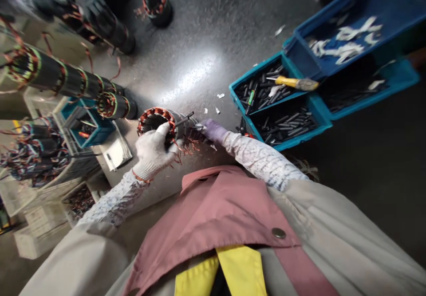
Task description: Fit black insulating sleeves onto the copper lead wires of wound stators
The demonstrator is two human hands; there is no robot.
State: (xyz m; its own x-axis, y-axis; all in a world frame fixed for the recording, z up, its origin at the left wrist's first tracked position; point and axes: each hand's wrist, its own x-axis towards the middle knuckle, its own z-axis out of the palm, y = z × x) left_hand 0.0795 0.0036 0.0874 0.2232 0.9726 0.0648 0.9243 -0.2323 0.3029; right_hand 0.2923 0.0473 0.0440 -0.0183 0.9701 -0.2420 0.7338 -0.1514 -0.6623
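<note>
A motor stator (179, 129) with copper windings lies on its side on the grey worktable, its open ring of coils turned to the left. My left hand (155, 149), in a white knitted glove, is closed on the coil rim, with the thumb on top and fingers in front. A thin dark tube (184, 118) sticks out above the stator's side. Loose copper wire ends (189, 147) hang at the front. My right hand (213, 131), in a purple glove, is closed at the stator's right end; what its fingertips pinch is too blurred to name.
Teal bins (282, 145) of short black sleeves stand to the right, with a yellow-handled screwdriver (293, 83) across one. Behind is a blue bin (306, 34) with white pieces. Other stators (76, 80) line the left. A co-worker's gloved hand (95, 9) handles one at the back left.
</note>
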